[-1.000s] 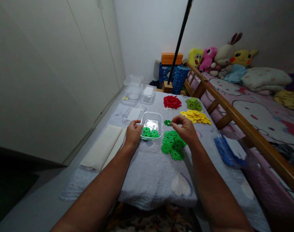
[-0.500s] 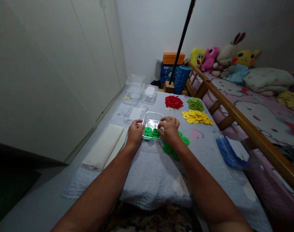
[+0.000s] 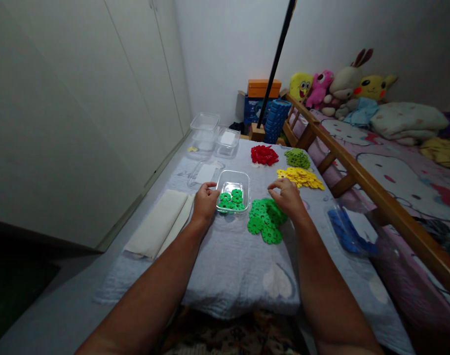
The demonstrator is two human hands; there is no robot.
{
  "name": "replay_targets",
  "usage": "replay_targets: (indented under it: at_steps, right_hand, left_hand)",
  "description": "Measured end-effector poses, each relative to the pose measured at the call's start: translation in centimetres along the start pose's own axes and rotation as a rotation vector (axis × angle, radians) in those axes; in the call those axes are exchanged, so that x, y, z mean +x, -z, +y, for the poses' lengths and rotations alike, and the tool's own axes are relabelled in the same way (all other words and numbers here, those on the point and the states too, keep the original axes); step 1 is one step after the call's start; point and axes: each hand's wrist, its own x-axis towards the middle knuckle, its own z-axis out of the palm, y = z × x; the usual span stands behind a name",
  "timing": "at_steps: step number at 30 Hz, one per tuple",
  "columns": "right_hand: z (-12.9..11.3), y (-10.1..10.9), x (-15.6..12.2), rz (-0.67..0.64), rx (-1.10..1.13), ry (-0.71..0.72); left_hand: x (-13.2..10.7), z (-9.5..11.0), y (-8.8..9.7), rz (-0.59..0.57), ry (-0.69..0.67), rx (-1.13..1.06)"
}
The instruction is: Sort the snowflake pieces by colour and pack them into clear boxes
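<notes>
A clear plastic container [image 3: 248, 193] stands on the cloth in front of me, with several green flower-shaped discs [image 3: 232, 199] lying in its near part. My left hand [image 3: 206, 198] grips its left rim between thumb and fingers. Right of the container lies a loose pile of green flower-shaped discs [image 3: 264, 219]. Over the far right side of that pile is my right hand [image 3: 286, 196], its thumb and forefinger slightly apart and nothing visible between them. Part of the pile is hidden beneath this hand.
Piles of red pieces [image 3: 264, 155], light green pieces [image 3: 297, 158] and yellow discs [image 3: 302, 178] lie farther back. Clear containers [image 3: 205, 121] stand far left, near a lid [image 3: 206, 172]. Folded cream cloth [image 3: 156, 224] lies left. A container of blue pieces [image 3: 349, 229] sits right, beside the wooden bed rail [image 3: 358, 172].
My right hand has left the container and moved right, over the green pile. More green discs now show in the container. My left hand stays on the rim.
</notes>
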Motion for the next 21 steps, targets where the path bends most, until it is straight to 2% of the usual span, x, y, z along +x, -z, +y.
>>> replay_targets:
  at_steps: [3, 8, 13, 21]
  right_hand:
    - [0.6, 0.3, -0.6, -0.140, -0.103, -0.054]
    - [0.3, -0.2, -1.2, -0.286, -0.153, 0.076]
    - [0.5, -0.8, -1.1, -0.277, -0.143, 0.104]
    - [1.4, -0.6, -0.7, -0.294, 0.077, 0.085]
  left_hand:
    - [0.1, -0.2, 0.0, -0.004, -0.007, -0.004]
    - [0.2, -0.4, 0.1, 0.001, -0.008, 0.016]
    - [0.2, -0.4, 0.1, 0.009, -0.009, 0.019]
    - [-0.1, 0.0, 0.1, 0.009, 0.000, -0.004]
